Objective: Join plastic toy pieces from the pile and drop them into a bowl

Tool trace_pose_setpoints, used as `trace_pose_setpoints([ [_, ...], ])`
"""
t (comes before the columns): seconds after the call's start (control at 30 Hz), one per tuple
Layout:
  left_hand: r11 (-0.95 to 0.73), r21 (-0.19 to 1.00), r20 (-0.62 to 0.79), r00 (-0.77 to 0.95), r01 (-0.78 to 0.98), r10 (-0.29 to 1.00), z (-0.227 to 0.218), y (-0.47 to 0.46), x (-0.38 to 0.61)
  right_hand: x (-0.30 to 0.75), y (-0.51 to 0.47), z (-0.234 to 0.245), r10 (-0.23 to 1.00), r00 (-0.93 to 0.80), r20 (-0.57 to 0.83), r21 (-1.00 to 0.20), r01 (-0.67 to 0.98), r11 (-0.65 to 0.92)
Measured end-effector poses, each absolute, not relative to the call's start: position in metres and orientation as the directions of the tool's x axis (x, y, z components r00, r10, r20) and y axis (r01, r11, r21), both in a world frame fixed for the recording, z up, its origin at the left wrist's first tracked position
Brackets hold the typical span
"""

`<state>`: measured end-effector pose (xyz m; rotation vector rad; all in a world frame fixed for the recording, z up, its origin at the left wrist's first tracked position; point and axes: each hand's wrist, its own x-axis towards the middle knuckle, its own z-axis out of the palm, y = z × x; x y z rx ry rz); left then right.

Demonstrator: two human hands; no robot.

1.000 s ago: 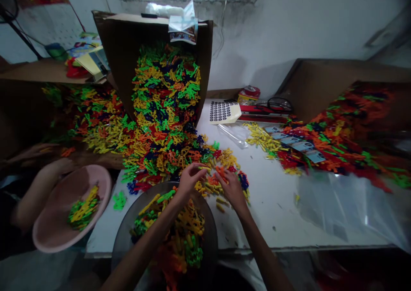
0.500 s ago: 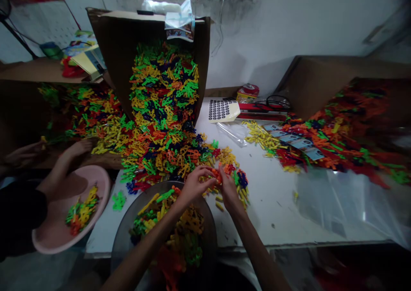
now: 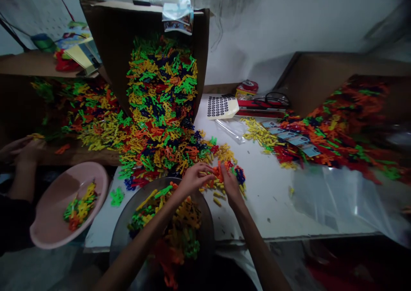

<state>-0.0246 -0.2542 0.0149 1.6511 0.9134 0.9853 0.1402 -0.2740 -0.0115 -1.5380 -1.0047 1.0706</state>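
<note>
Orange bits [image 3: 219, 171] sit between the fingertips of the left hand [image 3: 205, 176] and the right hand [image 3: 226, 174]. Both hands are nearly closed, with thumb and fingers pinching; I can't tell if they share one bit or hold two. The hands are over the white worktop [image 3: 269, 205]. At six o'clock from them, yellow bits [image 3: 217, 202] lie close by. At seven o'clock is a big dark bowl [image 3: 209, 222] with mixed bits in it, under the left arm. At eleven o'clock, a tall brown box [image 3: 105, 29] spills a bright heap [image 3: 163, 98]. At twelve o'clock is a sheet of dark dots [image 3: 221, 107]. Farther off, another heap [image 3: 340, 128] is at two o'clock, and a clear bag [image 3: 334, 196] at three. Between eight and nine is a pink bowl [image 3: 43, 222]. At nine, another person's hands [image 3: 29, 149] hold something yellow.
</note>
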Motion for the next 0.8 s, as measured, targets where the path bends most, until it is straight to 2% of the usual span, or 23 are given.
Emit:
trace_pose_setpoints([
  [0.07, -0.228, 0.966, 0.162, 0.409, 0.119, 0.898, 0.013, -0.253, -0.027, 0.135, -0.276, -0.011, 0.936, 0.302, -0.181, -0.98, 0.025, -0.198],
  [0.13, -0.276, 0.949, 0.187, 0.439, 0.149, 0.879, 0.014, -0.254, -0.029, 0.131, -0.278, -0.011, 0.92, 0.353, -0.171, -0.981, 0.027, -0.193],
  [0.23, -0.316, 0.933, 0.212, 0.448, 0.172, 0.869, 0.018, -0.26, -0.03, 0.125, -0.279, -0.011, 0.905, 0.405, -0.133, -0.979, 0.089, -0.183],
  [0.4, -0.244, 0.937, 0.119, 0.426, 0.251, 0.897, 0.023, -0.269, -0.029, 0.121, -0.281, -0.006, 0.894, 0.445, -0.059, -0.963, 0.21, -0.168],
  [0.5, -0.409, 0.863, 0.262, 0.432, 0.295, 0.863, 0.02, -0.272, -0.029, 0.123, -0.283, -0.002, 0.904, 0.428, 0.016, -0.934, 0.329, -0.14],
  [0.6, -0.609, 0.707, 0.417, 0.482, 0.36, 0.77, 0.012, -0.275, -0.031, 0.128, -0.284, -0.001, 0.925, 0.379, 0.04, -0.912, 0.392, -0.121],
  [0.7, -0.707, 0.603, 0.473, 0.548, 0.369, 0.689, 0.007, -0.275, -0.035, 0.138, -0.283, -0.002, 0.959, 0.283, -0.024, -0.953, 0.283, -0.108],
  [0.8, -0.748, 0.605, 0.513, 0.585, 0.272, 0.628, 0.009, -0.273, -0.04, 0.148, -0.28, -0.002, 0.983, 0.149, -0.107, -0.986, 0.113, -0.125],
])
